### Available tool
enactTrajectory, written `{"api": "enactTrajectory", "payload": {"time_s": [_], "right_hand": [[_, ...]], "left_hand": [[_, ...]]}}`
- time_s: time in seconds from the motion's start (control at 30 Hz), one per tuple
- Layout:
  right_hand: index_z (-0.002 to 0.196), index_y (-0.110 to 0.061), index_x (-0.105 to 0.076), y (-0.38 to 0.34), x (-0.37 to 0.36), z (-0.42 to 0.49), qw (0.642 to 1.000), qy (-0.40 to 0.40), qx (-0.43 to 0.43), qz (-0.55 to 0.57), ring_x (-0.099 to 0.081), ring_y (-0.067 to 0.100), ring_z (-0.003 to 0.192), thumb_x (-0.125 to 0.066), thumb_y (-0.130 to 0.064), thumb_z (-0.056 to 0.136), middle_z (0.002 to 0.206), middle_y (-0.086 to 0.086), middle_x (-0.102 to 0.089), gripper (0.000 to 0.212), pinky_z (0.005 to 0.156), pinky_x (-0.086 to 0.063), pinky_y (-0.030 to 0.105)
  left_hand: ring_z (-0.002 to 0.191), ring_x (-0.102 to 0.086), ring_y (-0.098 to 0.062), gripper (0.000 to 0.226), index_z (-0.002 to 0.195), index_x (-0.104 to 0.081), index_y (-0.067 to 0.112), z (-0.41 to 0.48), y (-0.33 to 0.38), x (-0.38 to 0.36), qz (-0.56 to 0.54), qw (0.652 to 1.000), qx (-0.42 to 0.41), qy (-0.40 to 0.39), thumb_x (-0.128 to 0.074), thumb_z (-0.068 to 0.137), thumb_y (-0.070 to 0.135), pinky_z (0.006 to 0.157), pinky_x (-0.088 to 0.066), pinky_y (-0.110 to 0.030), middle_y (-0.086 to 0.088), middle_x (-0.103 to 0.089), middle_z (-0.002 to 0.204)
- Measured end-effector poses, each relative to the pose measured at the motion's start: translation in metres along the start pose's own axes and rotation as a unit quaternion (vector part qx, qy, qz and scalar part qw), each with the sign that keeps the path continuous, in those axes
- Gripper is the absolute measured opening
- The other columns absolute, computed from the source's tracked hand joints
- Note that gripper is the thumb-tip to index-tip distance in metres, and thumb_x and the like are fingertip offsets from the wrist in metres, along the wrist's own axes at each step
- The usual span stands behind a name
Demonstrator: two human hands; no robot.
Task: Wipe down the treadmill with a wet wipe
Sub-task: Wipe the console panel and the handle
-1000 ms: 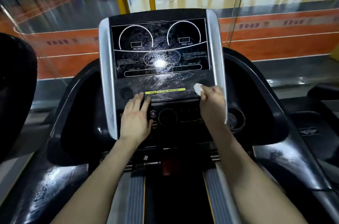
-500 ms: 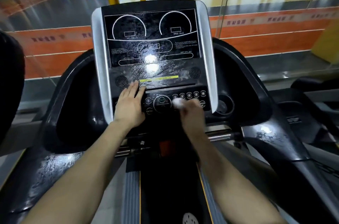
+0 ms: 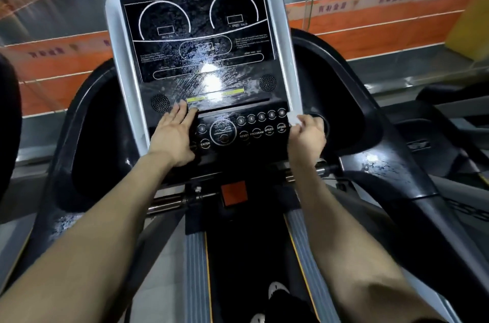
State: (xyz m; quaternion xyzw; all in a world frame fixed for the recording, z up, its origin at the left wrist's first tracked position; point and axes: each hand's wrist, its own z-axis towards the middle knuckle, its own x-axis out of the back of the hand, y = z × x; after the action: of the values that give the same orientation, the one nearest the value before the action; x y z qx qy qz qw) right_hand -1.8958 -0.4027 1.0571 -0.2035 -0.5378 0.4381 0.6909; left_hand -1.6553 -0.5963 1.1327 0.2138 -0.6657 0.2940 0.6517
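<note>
- Head view: the right grip (image 3: 307, 134) is narrow, its fingers curled round a white wet wipe (image 3: 291, 119) that is pinched at the fingertips.
- The wet wipe touches the lower right edge of the treadmill console (image 3: 201, 31), where the silver trim (image 3: 287, 58) ends beside the button panel (image 3: 254, 137), at 3 o'clock from the round dial (image 3: 223, 132).
- The left grip (image 3: 172, 133) is wide and holds nothing. Its fingers are straight and close together, with the palm flat on the console at 9 o'clock from the dial.
- The left fingertips reach the yellow strip (image 3: 232, 92).
- Between the two grips, the panel shows keys marked ENTER, RESET, PROGRAM and SPEED.
- At 12 o'clock, the dark display is streaked with wet smears and carries a bright glare spot.
- At 6 o'clock, an orange tab (image 3: 234, 193) sits under the console, with a chrome bar (image 3: 169, 202) to its left.
- Lower still is the black belt (image 3: 246, 251) between grey side rails, with a white shoe toe (image 3: 276, 288) on it.
</note>
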Motion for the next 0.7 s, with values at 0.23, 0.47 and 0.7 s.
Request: {"api": "enactTrajectory", "payload": {"time_s": [0.23, 0.47, 0.7], "right_hand": [[0.119, -0.034, -0.080, -0.046, -0.028, -0.085, 0.915, -0.272, 0.289, 0.077, -0.069, 0.019, 0.090, -0.067, -0.016, 0.093, 0.103, 0.000, -0.066, 0.034, 0.090, -0.056, 0.031], [0.110, -0.022, -0.077, 0.052, 0.038, 0.018, 0.995, -0.086, 0.058, 0.003, -0.069, 0.037, 0.091, -0.067, -0.010, 0.088, 0.108, 0.008, -0.067, 0.028, 0.084, -0.057, 0.046], [0.120, -0.033, -0.063, 0.061, 0.052, 0.067, 0.986, -0.138, 0.051, 0.073, -0.068, 0.018, 0.089, -0.059, -0.044, 0.102, 0.104, -0.005, -0.068, 0.021, 0.080, -0.054, 0.036]], "left_hand": [[0.165, 0.003, -0.024, 0.133, 0.171, 0.000, 0.024, 0.001, -0.001, -0.003, -0.016, 1.000, 0.007, 0.023, -0.087, 0.070, 0.024, 0.135, -0.002, -0.041, -0.009, 0.007, 0.178], [0.152, -0.041, -0.035, 0.094, 0.159, -0.044, 0.014, 0.005, 0.019, -0.006, -0.034, 0.992, 0.053, 0.112, -0.083, 0.078, 0.042, 0.128, -0.028, -0.052, -0.017, -0.043, 0.165], [0.143, -0.047, -0.034, 0.055, 0.147, -0.056, 0.018, 0.065, 0.134, 0.043, -0.064, 0.969, -0.044, 0.233, -0.061, 0.101, 0.048, 0.121, -0.038, -0.054, -0.008, -0.051, 0.156]]}}
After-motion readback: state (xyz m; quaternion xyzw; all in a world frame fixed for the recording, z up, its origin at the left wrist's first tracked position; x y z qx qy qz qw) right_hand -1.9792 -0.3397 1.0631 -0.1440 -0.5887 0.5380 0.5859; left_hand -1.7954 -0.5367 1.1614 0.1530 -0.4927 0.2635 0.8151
